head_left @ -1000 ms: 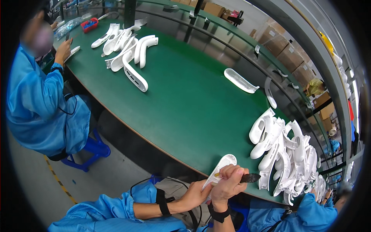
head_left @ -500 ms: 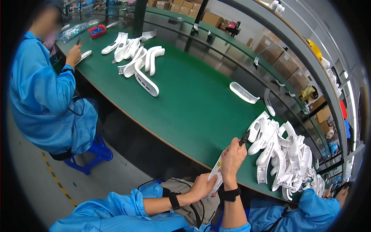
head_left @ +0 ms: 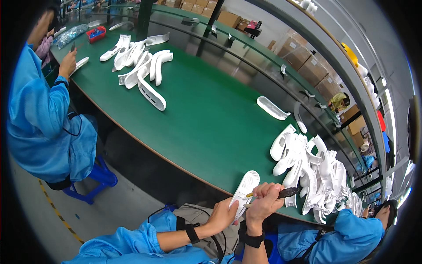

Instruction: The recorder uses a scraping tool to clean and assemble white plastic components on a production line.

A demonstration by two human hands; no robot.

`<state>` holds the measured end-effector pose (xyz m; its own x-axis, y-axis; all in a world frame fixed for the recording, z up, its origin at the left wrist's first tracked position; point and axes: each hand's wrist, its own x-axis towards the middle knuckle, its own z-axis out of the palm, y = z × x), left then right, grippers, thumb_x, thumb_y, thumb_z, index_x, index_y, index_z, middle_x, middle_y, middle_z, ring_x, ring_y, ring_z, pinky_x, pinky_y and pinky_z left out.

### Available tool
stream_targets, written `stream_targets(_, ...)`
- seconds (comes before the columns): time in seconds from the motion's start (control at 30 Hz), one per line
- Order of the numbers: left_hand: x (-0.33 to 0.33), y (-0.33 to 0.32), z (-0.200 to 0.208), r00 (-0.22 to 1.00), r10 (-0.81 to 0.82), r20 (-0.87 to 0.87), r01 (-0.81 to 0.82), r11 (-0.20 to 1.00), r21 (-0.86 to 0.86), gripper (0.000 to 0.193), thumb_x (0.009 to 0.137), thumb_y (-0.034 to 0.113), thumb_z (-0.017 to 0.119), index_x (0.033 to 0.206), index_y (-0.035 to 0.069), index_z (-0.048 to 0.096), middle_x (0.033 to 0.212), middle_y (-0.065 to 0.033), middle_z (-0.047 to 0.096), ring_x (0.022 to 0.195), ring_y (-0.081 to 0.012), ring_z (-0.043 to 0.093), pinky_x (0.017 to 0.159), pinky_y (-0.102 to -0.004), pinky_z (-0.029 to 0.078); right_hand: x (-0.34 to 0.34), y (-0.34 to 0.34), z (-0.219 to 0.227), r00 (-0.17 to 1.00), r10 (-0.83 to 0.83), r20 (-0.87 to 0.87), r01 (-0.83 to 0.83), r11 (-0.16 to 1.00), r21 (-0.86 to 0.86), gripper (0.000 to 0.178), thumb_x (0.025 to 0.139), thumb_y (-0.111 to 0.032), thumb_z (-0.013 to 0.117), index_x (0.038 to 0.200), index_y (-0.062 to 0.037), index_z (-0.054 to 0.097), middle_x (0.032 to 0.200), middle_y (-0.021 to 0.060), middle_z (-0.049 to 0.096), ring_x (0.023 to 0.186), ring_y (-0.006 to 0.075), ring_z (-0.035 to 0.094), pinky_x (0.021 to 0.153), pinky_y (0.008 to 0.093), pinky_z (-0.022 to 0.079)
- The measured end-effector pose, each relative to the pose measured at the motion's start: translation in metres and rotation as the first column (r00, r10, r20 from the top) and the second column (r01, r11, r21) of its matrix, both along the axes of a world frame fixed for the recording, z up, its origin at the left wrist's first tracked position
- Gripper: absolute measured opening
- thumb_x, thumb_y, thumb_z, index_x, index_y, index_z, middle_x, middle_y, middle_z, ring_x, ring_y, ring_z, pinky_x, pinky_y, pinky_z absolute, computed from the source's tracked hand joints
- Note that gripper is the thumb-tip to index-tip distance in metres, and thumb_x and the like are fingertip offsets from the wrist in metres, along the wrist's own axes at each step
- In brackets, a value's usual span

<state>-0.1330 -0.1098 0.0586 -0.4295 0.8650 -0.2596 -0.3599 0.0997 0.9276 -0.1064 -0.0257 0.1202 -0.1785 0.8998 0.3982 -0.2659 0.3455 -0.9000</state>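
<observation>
My left hand (head_left: 223, 217) grips the lower end of a long white plastic part (head_left: 247, 182), which stands tilted at the table's front edge. The part has rounded ends and small slots. In my right hand (head_left: 263, 205) is a slim hand tool (head_left: 289, 192) with a dark handle sticking out to the right. Its thin yellowish end meets the part's face, though I cannot make out the exact tip. Just right of that hand lies a heap of similar curved white parts (head_left: 311, 178).
On the green table (head_left: 198, 119), more white parts (head_left: 151, 94) lie at the far left and a single white shell (head_left: 272, 108) at the back. A co-worker (head_left: 48, 110) in blue sits at left; another's blue sleeve (head_left: 358, 231) shows at right. A red bin (head_left: 96, 34) stands far left.
The white part has turned more upright and shows more of its face. My right hand has lowered and rotated, so the tool's dark handle now points right instead of up.
</observation>
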Motion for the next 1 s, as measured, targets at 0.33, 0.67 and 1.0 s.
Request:
stream_targets(0.33,0.0,0.0,0.002,0.995,0.07,-0.074,-0.067,0.997,0.041,0.03,0.095,0.023,0.043,0.095,-0.004,0.055,0.062,-0.01,0.059,0.056,-0.0152,0.058,0.053,-0.0323,0.046,-0.008,-0.005,-0.013,0.996,-0.007,0.085,0.005,1.0,0.024,0.031,0.096,-0.019,0.037,0.069,-0.0089,0.026,0.052,-0.0004,0.027,0.047,0.0087,0.029,0.044,0.0254,0.028)
stream_targets(0.67,-0.002,0.0,0.006,0.999,0.028,0.039,-0.028,1.0,0.003,0.028,0.095,0.018,0.04,0.105,-0.003,0.056,0.062,-0.0134,0.061,0.05,-0.0191,0.062,0.047,-0.0323,0.047,-0.006,0.007,-0.015,0.986,-0.162,-0.045,0.156,0.98,-0.122,0.031,0.094,-0.017,0.038,0.067,-0.008,0.026,0.052,-0.0009,0.024,0.044,0.008,0.027,0.041,0.0246,0.026)
stream_targets(1.0,-0.001,-0.002,0.006,0.999,0.044,-0.002,-0.044,0.999,-0.02,0.028,0.094,0.017,0.04,0.103,-0.004,0.056,0.063,-0.0131,0.061,0.05,-0.0185,0.062,0.047,-0.0317,0.047,-0.014,0.011,-0.003,0.987,-0.155,0.047,0.16,0.979,-0.129,0.032,0.093,-0.021,0.041,0.067,-0.0104,0.026,0.052,-0.0032,0.025,0.043,0.0063,0.025,0.04,0.0237,0.025)
